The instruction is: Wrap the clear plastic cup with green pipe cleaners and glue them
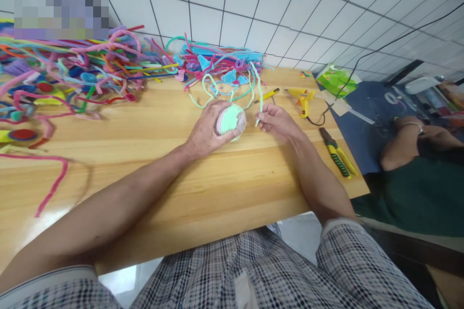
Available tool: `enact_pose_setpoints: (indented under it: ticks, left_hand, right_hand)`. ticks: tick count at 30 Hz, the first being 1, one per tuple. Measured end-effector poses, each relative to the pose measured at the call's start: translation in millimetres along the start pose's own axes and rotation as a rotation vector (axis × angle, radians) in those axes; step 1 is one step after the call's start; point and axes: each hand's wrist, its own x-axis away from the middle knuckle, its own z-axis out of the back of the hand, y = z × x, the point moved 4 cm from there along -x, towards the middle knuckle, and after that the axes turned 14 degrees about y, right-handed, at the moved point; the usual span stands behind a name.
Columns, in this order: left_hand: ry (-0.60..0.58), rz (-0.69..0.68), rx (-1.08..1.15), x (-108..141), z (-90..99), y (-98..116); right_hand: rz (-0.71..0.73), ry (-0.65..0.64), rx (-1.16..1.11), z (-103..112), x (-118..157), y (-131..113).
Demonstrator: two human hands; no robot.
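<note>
My left hand is wrapped round a ball covered partly in mint green and pale purple fuzzy strands, with a greyish patch showing on its right side. Just to the right, my right hand pinches a light green pipe cleaner near its lower end. That strand runs upward from the fingers toward the pile at the back. Between the ball and my right hand there is a small gap. Behind the ball, loose green and blue pipe cleaners curl on the tabletop.
A wooden table bears a large heap of pipe cleaners at left and a bundle at the back. Right of my hands lie a yellow utility knife, a glue gun with a cord, and pliers. Another person's arm is at far right.
</note>
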Motion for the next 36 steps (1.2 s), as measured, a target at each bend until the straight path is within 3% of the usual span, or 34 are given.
enact_pose_setpoints:
  ticks: [6, 16, 19, 25, 31, 36]
  left_hand:
    - [0.007, -0.012, 0.028, 0, 0.8, 3]
    - [-0.013, 0.006, 0.027, 0, -0.3, 4]
    - [-0.015, 0.017, 0.035, 0, 1.6, 6]
    - [0.013, 0.004, 0.028, 1, 4.9, 6]
    - [0.07, 0.017, -0.05, -3, 17.7, 12]
    - [0.109, -0.017, -0.038, -9, 29.3, 25]
  right_hand:
    - [0.009, -0.059, -0.063, -17, 12, -3]
    - [0.138, 0.068, -0.037, -30, 19, -22]
    - [0.139, 0.02, -0.009, -32, 19, -33]
    - [0.082, -0.238, 0.021, -41, 16, -58]
    - [0.274, -0.188, 0.117, -55, 15, -78]
    - [0.303, -0.228, 0.177, -68, 22, -73]
